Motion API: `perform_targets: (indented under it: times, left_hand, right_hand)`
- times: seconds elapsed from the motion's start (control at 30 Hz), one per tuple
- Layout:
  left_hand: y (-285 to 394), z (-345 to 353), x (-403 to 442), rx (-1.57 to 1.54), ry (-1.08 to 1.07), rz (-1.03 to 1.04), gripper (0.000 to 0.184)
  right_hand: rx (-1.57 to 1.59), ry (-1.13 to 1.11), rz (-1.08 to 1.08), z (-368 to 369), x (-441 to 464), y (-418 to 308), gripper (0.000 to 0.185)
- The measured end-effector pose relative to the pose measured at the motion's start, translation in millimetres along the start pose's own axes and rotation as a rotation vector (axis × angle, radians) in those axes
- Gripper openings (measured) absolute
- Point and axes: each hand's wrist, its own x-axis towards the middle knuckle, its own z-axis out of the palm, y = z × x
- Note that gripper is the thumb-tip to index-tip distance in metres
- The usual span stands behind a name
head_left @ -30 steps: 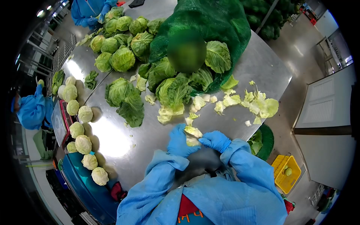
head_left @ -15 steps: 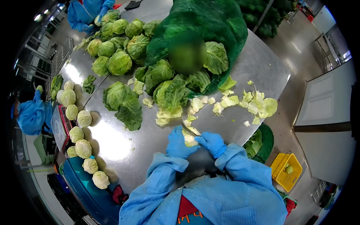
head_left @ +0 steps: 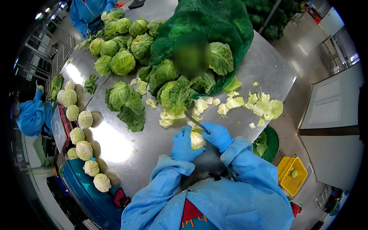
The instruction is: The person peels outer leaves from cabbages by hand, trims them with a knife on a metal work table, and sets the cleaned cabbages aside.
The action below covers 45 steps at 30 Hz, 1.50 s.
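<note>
Both of my hands wear blue gloves at the near edge of the metal table. My left hand (head_left: 184, 145) is wrapped round a small pale cabbage (head_left: 197, 140), covering its left side. My right hand (head_left: 217, 135) grips a knife (head_left: 194, 121), whose blade points up and left above the cabbage. Just beyond the blade lies a leafy green cabbage (head_left: 177, 94) with pale leaves at its base. Trimmed leaves and pale chunks (head_left: 264, 105) are scattered to the right.
A green mesh sack (head_left: 230, 27) with cabbages spans the far middle. Whole cabbages (head_left: 123, 62) are heaped at the far left; trimmed ones (head_left: 84, 150) line the left edge. Two co-workers in blue stand beyond. A yellow basket (head_left: 285, 180) and green container (head_left: 273, 143) sit at the right.
My right hand and the knife have moved slightly up and away from the pale cabbage, and the blade now reaches farther up and left. My left hand still holds the cabbage.
</note>
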Motion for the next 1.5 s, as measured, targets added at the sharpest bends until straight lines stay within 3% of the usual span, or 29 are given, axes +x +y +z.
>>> perform_targets:
  times: [0.07, 0.17, 0.27, 0.4, 0.5, 0.6, 0.7, 0.77, 0.8, 0.87, 0.97, 1.0, 1.2, 1.4, 1.5]
  left_hand:
    - [-3.1, -4.2, -3.0, -0.044, -0.016, 0.010, 0.103]
    - [-18.4, -3.1, -9.2, -0.135, 0.016, 0.079, 0.102]
    - [-42.7, -8.9, -16.1, -0.181, 0.055, 0.345, 0.100]
    - [-60.7, -15.4, -28.6, -1.216, -0.176, 0.017, 0.107]
    - [-71.8, -15.9, -39.0, -1.136, -0.067, 0.058, 0.105]
    - [-70.5, -16.7, -36.5, -1.115, -0.073, 0.033, 0.104]
    - [-71.4, -16.5, -30.6, -1.029, -0.054, 0.018, 0.102]
    - [-71.3, -15.8, -23.5, -1.044, -0.076, -0.053, 0.101]
    - [-71.3, -17.4, -18.0, -1.047, -0.085, -0.082, 0.100]
    - [-68.2, -22.3, -8.8, -1.057, -0.141, -0.107, 0.099]
    - [-76.2, -16.5, 0.0, -1.019, -0.177, -0.101, 0.097]
    - [-76.1, -16.4, 1.0, -1.001, -0.185, -0.094, 0.095]
    - [-72.6, -11.7, 6.5, -0.995, -0.157, -0.096, 0.087]
    - [-59.0, -24.0, 20.0, -1.023, -0.253, -0.092, 0.071]
    - [-52.5, -28.3, 23.4, -0.992, -0.289, -0.066, 0.071]
  right_hand:
    - [0.075, 0.022, -0.038, 1.7, 6.5, 10.0, 0.029]
    - [0.147, 0.103, 0.071, 3.4, 5.0, 0.3, 0.029]
    - [0.197, 0.105, 0.274, 8.5, 7.6, 27.8, 0.032]
    - [0.263, 0.181, 0.438, 14.4, -23.4, 75.9, 0.039]
    - [0.004, 0.251, 0.511, -15.4, -49.8, 109.3, 0.045]
    - [-0.161, 0.431, 0.606, -54.5, -59.7, 74.6, 0.047]
    - [0.051, 0.508, 0.321, -47.7, -55.4, 49.1, 0.049]
    - [0.222, 0.184, 0.220, -28.8, -48.5, 20.3, 0.049]
    - [0.386, 0.097, 0.107, -13.0, -42.5, 5.9, 0.054]
    - [0.386, -0.051, -0.053, 0.8, -23.5, -19.4, 0.065]
    - [0.396, -0.112, -0.086, 8.5, -1.0, -37.6, 0.066]
    - [0.400, -0.231, 0.025, 1.0, 4.5, -45.0, 0.061]
    - [0.578, -0.154, -0.159, 16.5, 18.9, -4.8, 0.052]
    - [0.277, -0.148, -0.167, -1.2, 19.2, -18.0, 0.041]
    - [0.089, 0.088, -0.212, 22.2, 9.7, -12.6, 0.040]
